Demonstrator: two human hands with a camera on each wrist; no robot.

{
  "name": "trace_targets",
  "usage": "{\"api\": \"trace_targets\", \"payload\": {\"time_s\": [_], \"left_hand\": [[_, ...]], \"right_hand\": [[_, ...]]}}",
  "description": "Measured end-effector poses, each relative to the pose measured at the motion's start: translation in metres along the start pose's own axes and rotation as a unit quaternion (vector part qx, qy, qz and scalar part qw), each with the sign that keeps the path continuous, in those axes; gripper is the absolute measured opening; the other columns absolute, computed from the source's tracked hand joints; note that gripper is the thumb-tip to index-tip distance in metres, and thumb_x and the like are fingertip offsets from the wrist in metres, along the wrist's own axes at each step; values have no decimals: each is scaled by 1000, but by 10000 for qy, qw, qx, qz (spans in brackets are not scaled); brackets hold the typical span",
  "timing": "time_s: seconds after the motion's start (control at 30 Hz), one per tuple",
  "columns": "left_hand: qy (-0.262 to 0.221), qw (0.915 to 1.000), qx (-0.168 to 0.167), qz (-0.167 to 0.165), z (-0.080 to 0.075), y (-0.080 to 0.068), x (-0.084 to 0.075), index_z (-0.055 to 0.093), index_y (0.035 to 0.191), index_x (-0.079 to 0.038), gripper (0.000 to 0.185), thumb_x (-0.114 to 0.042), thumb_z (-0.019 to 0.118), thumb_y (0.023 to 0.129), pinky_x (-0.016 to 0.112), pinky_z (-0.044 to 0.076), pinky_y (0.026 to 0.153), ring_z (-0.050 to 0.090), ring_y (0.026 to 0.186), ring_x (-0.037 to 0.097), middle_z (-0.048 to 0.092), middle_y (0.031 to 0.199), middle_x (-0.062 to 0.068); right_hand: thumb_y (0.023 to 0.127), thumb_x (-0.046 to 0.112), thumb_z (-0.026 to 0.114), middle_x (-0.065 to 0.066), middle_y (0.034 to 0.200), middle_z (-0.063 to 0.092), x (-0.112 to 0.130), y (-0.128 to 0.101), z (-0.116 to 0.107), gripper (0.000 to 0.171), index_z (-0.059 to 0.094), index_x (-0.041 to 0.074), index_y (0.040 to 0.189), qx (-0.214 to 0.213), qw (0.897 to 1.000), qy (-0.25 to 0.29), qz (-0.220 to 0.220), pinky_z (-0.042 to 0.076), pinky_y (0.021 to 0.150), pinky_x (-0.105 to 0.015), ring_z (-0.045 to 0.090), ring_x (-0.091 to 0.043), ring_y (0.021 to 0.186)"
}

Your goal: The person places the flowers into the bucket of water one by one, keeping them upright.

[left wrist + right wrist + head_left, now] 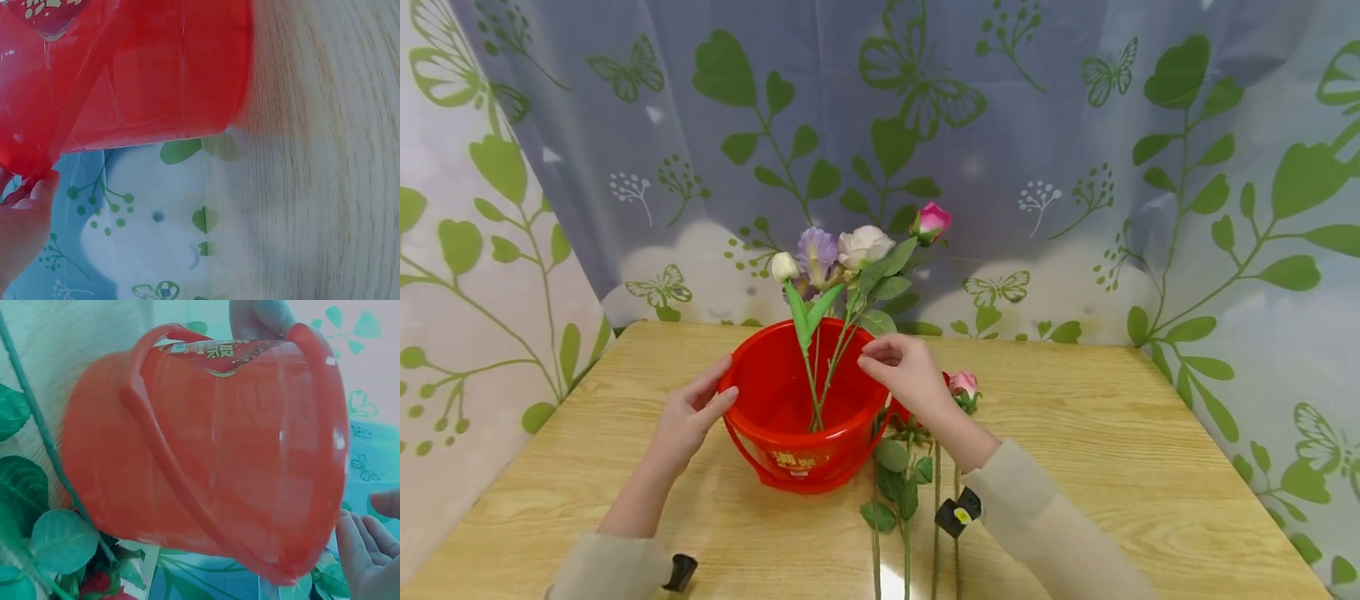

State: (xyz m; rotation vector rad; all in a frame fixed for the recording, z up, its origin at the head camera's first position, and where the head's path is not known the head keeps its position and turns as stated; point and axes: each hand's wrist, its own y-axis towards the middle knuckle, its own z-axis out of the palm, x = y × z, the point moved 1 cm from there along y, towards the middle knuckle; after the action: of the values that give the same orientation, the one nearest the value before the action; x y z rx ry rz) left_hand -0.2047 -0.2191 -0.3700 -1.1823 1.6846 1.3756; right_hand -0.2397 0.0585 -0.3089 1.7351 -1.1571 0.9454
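A red plastic bucket [790, 462] stands on the wooden table [1112, 433] and holds several artificial flowers: a white bud [784, 267], a purple bloom [817, 250], a white rose [865, 246] and a pink bud [932, 221]. My left hand [696, 404] rests with straight fingers against the bucket's left rim; in the left wrist view the left hand [25, 225] touches the bucket [156, 75]. My right hand [898, 367] hovers over the right rim beside the stems, fingers loosely bent. The right wrist view shows the right hand [365, 550] with nothing in it beside the bucket [237, 456].
More flowers lie on the table right of the bucket: a pink rose [962, 385] and leafy stems [906, 492] running to the near edge. A curtain with green leaves and butterflies [1075, 167] closes in the back and both sides.
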Motion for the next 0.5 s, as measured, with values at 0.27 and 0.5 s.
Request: {"api": "trace_targets", "payload": {"time_s": [0.27, 0.5], "left_hand": [[37, 10000, 1, -60, 1, -1, -3, 36, 130, 9, 49, -7, 54, 88, 11, 38, 84, 35, 122, 23, 35, 133, 22], [19, 10000, 3, -84, 2, 0, -3, 36, 131, 7, 49, -7, 54, 88, 11, 39, 83, 37, 119, 13, 34, 134, 22]], "right_hand": [[79, 11, 66, -6, 90, 64, -15, -23, -24, 16, 65, 3, 93, -166, 9995, -41, 248, 50, 72, -30, 59, -19, 83], [80, 9, 64, -8, 93, 63, -35, -39, -42, 17, 63, 0, 95, -158, 9988, 24, 461, 48, 74, -31, 58, -20, 85]]}}
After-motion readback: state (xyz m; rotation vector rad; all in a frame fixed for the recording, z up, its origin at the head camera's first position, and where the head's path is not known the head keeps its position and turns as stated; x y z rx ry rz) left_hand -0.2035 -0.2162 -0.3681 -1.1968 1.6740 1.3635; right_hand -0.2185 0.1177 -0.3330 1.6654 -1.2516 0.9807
